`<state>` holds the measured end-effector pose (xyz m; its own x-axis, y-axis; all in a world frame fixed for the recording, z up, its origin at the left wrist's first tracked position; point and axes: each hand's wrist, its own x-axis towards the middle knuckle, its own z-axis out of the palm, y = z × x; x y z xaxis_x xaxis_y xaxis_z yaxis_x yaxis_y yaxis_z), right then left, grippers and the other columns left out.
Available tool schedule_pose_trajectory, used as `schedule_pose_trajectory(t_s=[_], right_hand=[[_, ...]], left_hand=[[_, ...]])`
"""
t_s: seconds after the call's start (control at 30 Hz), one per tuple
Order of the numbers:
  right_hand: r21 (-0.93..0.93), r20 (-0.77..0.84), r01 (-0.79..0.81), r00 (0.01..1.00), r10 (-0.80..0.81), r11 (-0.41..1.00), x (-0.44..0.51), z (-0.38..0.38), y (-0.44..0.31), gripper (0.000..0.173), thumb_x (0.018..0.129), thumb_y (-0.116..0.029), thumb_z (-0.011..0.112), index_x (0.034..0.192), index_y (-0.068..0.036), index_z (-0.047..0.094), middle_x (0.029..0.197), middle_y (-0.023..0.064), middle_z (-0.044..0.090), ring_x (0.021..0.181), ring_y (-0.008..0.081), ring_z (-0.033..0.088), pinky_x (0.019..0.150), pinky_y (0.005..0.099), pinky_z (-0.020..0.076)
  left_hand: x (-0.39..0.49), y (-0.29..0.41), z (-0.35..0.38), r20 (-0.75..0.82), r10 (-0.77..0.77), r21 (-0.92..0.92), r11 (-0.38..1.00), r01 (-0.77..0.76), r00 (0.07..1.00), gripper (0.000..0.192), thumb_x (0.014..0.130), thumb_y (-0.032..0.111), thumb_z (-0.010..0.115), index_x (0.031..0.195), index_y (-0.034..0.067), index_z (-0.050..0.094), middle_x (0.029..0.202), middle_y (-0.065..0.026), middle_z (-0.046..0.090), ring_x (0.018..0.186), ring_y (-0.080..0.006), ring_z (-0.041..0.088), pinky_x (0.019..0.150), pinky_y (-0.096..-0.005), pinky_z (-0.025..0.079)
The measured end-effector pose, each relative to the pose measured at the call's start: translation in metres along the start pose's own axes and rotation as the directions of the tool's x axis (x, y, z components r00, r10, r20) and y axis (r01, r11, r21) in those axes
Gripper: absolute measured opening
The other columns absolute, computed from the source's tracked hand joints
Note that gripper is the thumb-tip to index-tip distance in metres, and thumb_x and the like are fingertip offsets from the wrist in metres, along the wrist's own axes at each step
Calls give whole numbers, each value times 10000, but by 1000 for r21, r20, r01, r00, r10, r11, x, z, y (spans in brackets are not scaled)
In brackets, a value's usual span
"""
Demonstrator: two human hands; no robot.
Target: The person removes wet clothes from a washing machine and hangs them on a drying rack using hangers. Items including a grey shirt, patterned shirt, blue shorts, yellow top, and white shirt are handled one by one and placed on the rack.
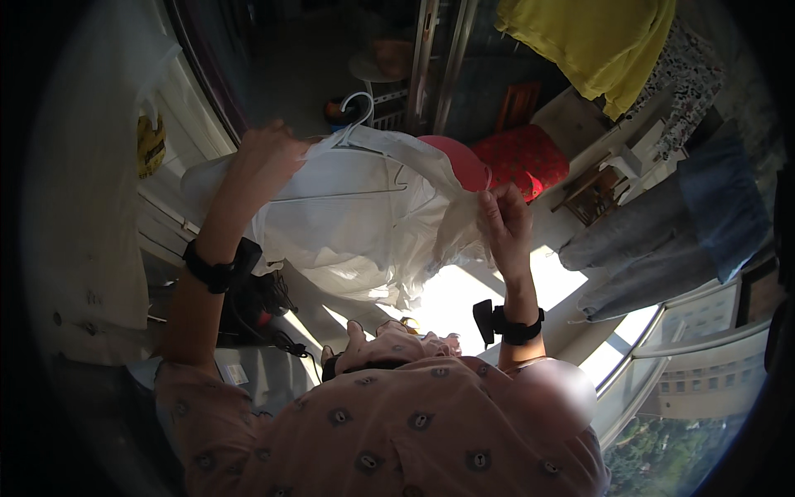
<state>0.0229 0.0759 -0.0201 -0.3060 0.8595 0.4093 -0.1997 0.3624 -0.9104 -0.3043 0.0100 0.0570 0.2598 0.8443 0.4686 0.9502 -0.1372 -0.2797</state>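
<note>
A thin white garment (335, 248) hangs spread out before me on a pale clothes hanger (359, 118), whose hook sticks up above the neckline. My left hand (271, 155) grips the garment's upper left edge, beside the hanger's shoulder. Lower down on the other side, my right hand (506, 217) pinches the cloth's upper right edge between thumb and fingers. The hanger's lower bar shows inside the garment's opening. Black bands with small devices are strapped to both wrists.
A yellow garment (590, 43), a patterned garment (689, 81) and grey-blue trousers (671, 230) hang on the right. Behind the white cloth are a red patterned cover (525, 158) and a pink round object (456, 161). A window frame (702, 341) borders the lower right; black cables (282, 335) lie lower left.
</note>
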Motion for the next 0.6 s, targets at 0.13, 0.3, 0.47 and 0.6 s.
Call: schedule_pose_trajectory(t_s=[0.13,0.3,0.47,0.6], right_hand=[[-22,675,-56,736,57,998,-10,48,-29,224,876,-149,657,1013,-13,545,949,83,634,911,178,619,831,315,494],[-750,288,466,869,-404,469,36,9,-63,411,750,-130,744,1108,-13,578,1225,152,575,1273,338,436,1010,402,405],[-529,507,229,858,87,817,91,-2,-66,174,815,-49,683,932,-5,561,868,113,670,789,220,677,770,348,539],[-373,621,29,751,226,927,82,33,-55,464,820,-169,731,1185,-9,495,1058,120,638,1003,193,614,886,307,476]], left_hand=[[0,8,18,17,-162,-306,939,160,987,154,807,165,690,912,53,687,730,-70,566,703,-215,536,606,-348,448],[3,-18,20,-241,-118,-427,904,4,963,245,708,75,726,951,78,698,764,-32,567,715,-204,508,612,-332,432],[23,-41,18,-437,-16,-170,983,-65,899,381,650,-5,696,1009,124,697,804,-1,588,746,-216,521,625,-319,463],[40,-50,26,-460,-285,-398,913,92,841,395,665,-76,640,1009,109,693,939,-40,639,830,-234,582,712,-351,501]])
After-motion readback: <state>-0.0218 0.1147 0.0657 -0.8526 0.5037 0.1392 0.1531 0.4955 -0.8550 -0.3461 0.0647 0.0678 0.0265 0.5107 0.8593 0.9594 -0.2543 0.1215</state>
